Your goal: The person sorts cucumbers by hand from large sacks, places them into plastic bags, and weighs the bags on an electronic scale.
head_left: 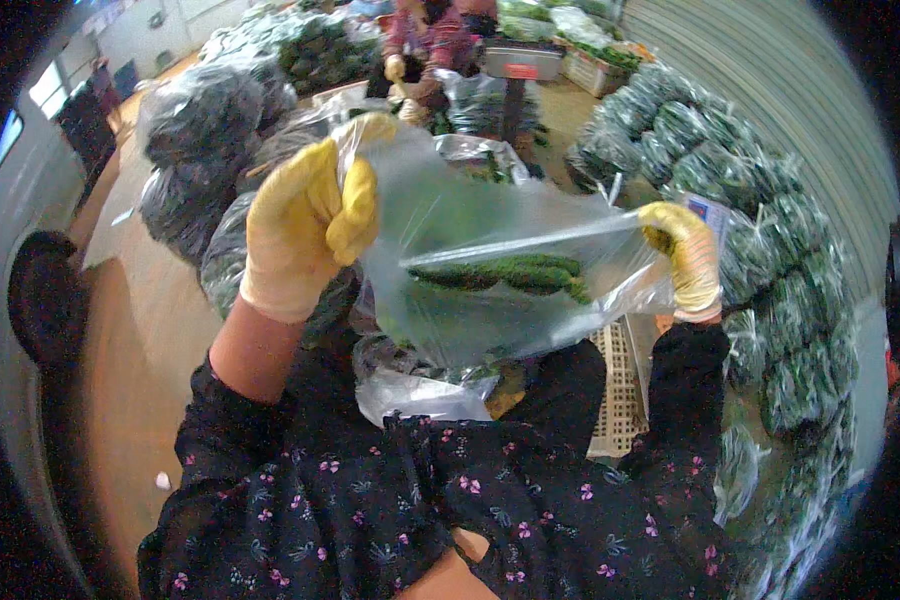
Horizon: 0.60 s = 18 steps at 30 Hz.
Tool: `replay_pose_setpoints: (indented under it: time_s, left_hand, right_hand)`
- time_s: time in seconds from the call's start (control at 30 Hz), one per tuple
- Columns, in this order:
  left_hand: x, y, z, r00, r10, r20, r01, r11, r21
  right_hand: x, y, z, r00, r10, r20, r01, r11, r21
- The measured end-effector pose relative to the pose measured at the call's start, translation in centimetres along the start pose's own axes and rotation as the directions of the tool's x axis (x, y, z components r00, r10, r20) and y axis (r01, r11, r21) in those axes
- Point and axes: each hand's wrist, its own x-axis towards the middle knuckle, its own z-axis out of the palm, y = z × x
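A clear plastic bag is stretched out in front of my chest between both hands. My left hand, in a yellow-coated glove, is closed on its left end, the thumb pressed against the fingers. My right hand, gloved the same way, grips the right edge with curled fingers. Long dark green cucumbers show through the film; whether they lie inside the bag or behind it, I cannot tell. Below the bag, more crumpled clear plastic rests by my lap.
Filled bags of green produce are piled along the right wall, and others at the left. A pale plastic crate stands beside my right leg. Ahead are a scale on a post and a co-worker in gloves.
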Motion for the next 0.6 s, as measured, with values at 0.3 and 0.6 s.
replay_pose_setpoints:
  time_s: [0.3, 0.6]
  left_hand:
    - [16.1, -9.5, 8.5, 0.902, -0.317, 0.295, 0.384, 0.899, -0.210]
    - [23.5, -26.5, 18.3, 0.713, -0.621, 0.324, 0.676, 0.732, -0.085]
  right_hand:
    - [0.2, 0.0, -19.8, 0.959, 0.034, -0.283, -0.044, 0.999, -0.028]
    - [-5.3, 6.8, -34.9, 0.715, 0.181, -0.676, -0.253, 0.967, -0.008]
